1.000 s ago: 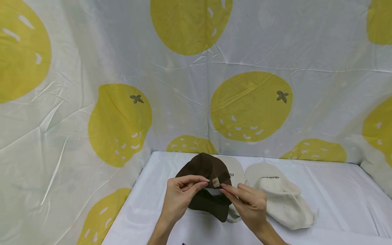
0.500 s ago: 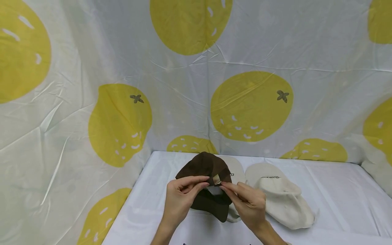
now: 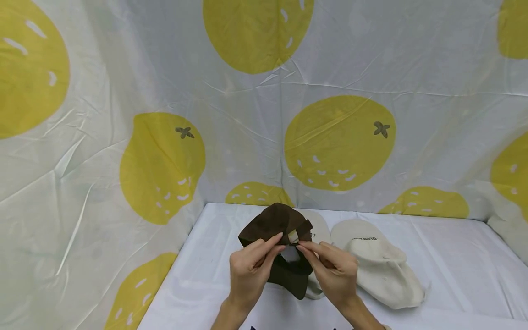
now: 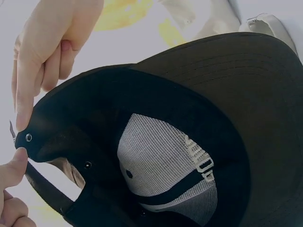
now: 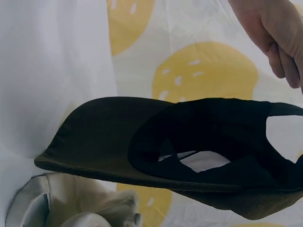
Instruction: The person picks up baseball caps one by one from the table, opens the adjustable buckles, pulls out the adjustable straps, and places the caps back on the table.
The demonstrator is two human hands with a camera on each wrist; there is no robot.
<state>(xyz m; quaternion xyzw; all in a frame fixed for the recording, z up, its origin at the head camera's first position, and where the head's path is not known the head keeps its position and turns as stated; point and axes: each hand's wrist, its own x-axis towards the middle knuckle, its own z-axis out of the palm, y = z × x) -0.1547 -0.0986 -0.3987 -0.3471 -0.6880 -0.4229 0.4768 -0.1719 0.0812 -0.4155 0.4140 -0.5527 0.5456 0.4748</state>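
A dark brown baseball cap (image 3: 266, 223) is held up between both hands, its back opening toward me and its brim (image 4: 272, 99) pointing down. With thumb and forefinger, my left hand (image 3: 250, 270) pinches the cap's back strap (image 4: 47, 189) near its end. My right hand (image 3: 336, 270) pinches the opposite edge of the back opening, beside a pale label (image 3: 293, 236). A small metal eyelet shows by those fingertips in the left wrist view. Pale mesh lining (image 4: 151, 151) is visible inside the crown. The two hands' fingertips are a short distance apart.
Two cream caps lie on the white-covered table (image 3: 449, 256): one cap (image 3: 315, 224) partly hidden behind the brown cap, the other cap (image 3: 377, 256) to its right. A lemon-print cloth (image 3: 243, 137) hangs at the back and left side.
My left hand has shifted slightly right and up, closer to the right hand. The brown cap has tilted a little, and a short brown tab now sticks out at its right side.
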